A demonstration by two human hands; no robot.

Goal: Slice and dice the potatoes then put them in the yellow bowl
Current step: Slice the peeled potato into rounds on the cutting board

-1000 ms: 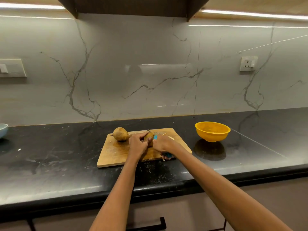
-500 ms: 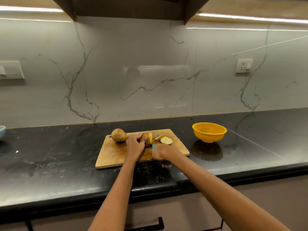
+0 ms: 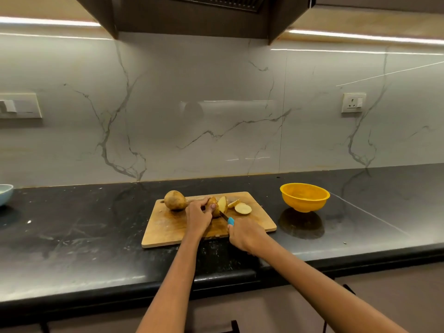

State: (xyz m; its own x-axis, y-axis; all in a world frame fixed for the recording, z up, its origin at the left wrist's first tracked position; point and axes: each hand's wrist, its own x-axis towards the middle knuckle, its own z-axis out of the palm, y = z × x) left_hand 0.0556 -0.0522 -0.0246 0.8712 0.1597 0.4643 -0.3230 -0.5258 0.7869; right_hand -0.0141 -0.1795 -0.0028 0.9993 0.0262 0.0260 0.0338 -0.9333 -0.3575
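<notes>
While the part-cut potato (image 3: 214, 207) lies near the middle of the wooden cutting board (image 3: 168, 230), its long axis is seen to run left to right, with the cut face turned to the right, toward the knife. That face is met by the dark blade of the knife (image 3: 224, 217), which runs from the near right up and away to the left, roughly across the axis; the next slice is judged to be taken just left of the blade. One slice (image 3: 222, 204) is leaned upright against the cut face, and two more slices (image 3: 243, 208) are laid flat just beside it. The potato is held by the left hand (image 3: 198, 217), fingers curled over its top and left end, very near the blade. The blue handle is wrapped closed in the grip of the right hand (image 3: 245, 234), so that only its tip is shown. A whole potato (image 3: 175, 200) rests at the board's far left corner. The yellow bowl (image 3: 304, 197) stands on the dark worktop (image 3: 72, 236), well apart to the right, nearer the right hand; nothing can be seen in it.
</notes>
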